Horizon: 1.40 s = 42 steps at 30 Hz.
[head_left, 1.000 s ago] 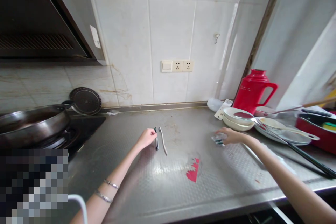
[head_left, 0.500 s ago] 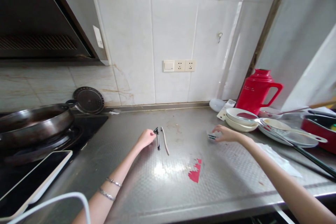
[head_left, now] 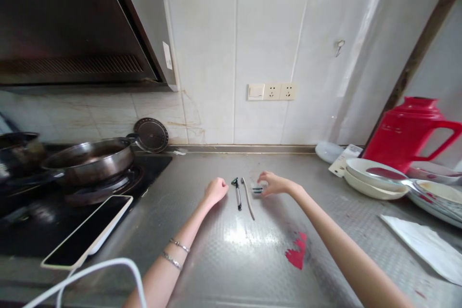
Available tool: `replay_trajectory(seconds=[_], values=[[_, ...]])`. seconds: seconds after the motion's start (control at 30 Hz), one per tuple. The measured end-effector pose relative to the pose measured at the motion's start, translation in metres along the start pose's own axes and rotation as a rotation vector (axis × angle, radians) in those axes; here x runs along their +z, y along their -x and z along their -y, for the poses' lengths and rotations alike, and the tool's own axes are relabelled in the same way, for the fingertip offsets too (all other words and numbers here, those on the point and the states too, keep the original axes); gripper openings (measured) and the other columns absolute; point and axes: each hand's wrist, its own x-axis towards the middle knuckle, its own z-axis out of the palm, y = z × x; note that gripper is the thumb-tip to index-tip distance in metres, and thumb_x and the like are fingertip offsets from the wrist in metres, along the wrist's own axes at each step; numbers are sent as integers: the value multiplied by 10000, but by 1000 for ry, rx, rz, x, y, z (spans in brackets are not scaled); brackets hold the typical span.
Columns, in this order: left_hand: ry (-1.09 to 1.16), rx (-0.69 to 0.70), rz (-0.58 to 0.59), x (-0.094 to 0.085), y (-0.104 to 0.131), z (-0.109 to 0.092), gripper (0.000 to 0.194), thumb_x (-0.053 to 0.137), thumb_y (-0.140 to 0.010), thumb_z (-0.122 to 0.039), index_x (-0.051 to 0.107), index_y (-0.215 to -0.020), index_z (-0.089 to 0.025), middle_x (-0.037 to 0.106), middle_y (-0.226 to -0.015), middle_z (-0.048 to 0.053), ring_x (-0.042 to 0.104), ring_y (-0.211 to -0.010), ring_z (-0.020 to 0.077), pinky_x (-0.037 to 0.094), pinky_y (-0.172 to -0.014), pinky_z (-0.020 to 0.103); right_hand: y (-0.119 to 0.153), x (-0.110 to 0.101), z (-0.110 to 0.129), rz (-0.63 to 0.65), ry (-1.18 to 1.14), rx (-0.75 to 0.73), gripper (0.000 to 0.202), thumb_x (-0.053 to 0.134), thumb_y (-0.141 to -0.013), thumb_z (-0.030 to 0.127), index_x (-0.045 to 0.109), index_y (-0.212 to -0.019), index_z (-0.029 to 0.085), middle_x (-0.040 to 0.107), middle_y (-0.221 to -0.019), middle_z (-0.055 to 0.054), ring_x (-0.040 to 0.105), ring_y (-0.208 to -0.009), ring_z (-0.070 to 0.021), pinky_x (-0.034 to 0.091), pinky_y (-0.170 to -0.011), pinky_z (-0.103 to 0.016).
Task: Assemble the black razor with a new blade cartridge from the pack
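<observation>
A razor [head_left: 237, 193] with a dark head lies upright in view on the steel counter [head_left: 202, 163]. Just right of it is a thin pale toothbrush-like stick [head_left: 248, 199] with a dark top end. My left hand [head_left: 215, 190] rests closed on the counter to the left of the razor, apart from it, with nothing seen in it. My right hand [head_left: 272, 184] has its fingers round a small clear piece with dark strips [head_left: 257, 189], right beside the stick.
A torn red patch [head_left: 296, 251] is nearer the front. At left are a phone [head_left: 88, 231], a white cable [head_left: 108, 263] and a pan [head_left: 94, 161] on the stove. Bowls [head_left: 375, 178], a red thermos [head_left: 404, 134] and a white sheet [head_left: 424, 245] stand or lie at right.
My right hand has carried the clear piece left, close to the stick. My left hand has come away from the razor. The view has turned left.
</observation>
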Motion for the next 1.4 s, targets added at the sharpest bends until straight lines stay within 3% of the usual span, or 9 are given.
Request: replay_trajectory(seconds=[0.2, 0.33, 0.43, 0.5, 0.63, 0.83, 1.17, 1.3, 1.4], values=[[-36, -48, -24, -3, -2, 6, 200, 480, -765, -252, 663, -757, -172, 693, -834, 87, 629, -795, 188, 415, -664, 253, -6, 11, -1, 18, -11, 20, 482, 699, -557, 283, 638, -1028, 203, 530, -1115, -94, 516, -998, -236, 413, -858, -302], [-66, -46, -34, -3, -1, 7, 202, 477, -772, -251, 664, -772, -175, 693, -857, 85, 631, -807, 194, 417, -659, 255, 0, 10, -8, -84, -58, 33, 471, 676, -611, 340, 614, -1048, 176, 569, -1073, -93, 556, -879, -186, 421, -775, -258], [-141, -30, -30, -6, -3, 9, 232, 456, -786, -259, 669, -782, -170, 692, -860, 103, 633, -819, 208, 425, -670, 270, 9, 9, -18, -231, 5, 173, 289, 526, -762, 406, 644, -859, 160, 639, -846, -75, 572, -747, -163, 395, -656, -232], [-219, -20, -32, -9, -5, 13, 275, 423, -810, -273, 675, -797, -163, 689, -863, 120, 634, -834, 222, 432, -693, 291, 17, 11, -27, -274, 96, 317, 365, 411, -832, 436, 645, -747, 170, 647, -734, -73, 576, -684, -164, 357, -581, -229], [-332, -19, -40, -13, -11, 23, 341, 366, -849, -285, 682, -841, -158, 685, -893, 136, 635, -865, 237, 441, -730, 319, 27, 23, -39, -264, 231, 444, 417, 341, -864, 401, 652, -692, 183, 672, -774, -95, 607, -713, -181, 318, -533, -228], [-394, -7, -52, -9, -15, 30, 355, 356, -853, -284, 688, -885, -162, 682, -914, 150, 632, -876, 252, 447, -741, 345, 27, 34, -40, -281, 320, 458, 411, 322, -870, 351, 672, -723, 194, 685, -798, -101, 627, -739, -192, 335, -551, -232], [-407, -3, -64, -8, -14, 31, 335, 368, -849, -280, 688, -869, -182, 691, -889, 125, 640, -843, 236, 447, -708, 317, 28, 34, -40, -284, 315, 462, 424, 310, -875, 367, 677, -738, 205, 686, -791, -89, 625, -742, -189, 331, -551, -230], [-394, -39, -58, -13, -11, 22, 348, 357, -854, -288, 685, -863, -172, 687, -891, 135, 640, -839, 234, 442, -707, 314, 27, 34, -41, -283, 309, 468, 425, 311, -873, 374, 673, -730, 203, 686, -791, -89, 623, -738, -183, 324, -549, -227], [-336, -32, -57, -14, -6, 5, 337, 377, -844, -307, 683, -807, -170, 690, -849, 122, 642, -818, 225, 435, -684, 291, 27, 35, -42, -296, 315, 464, 420, 314, -871, 369, 666, -713, 203, 687, -784, -85, 622, -735, -184, 315, -542, -228]])
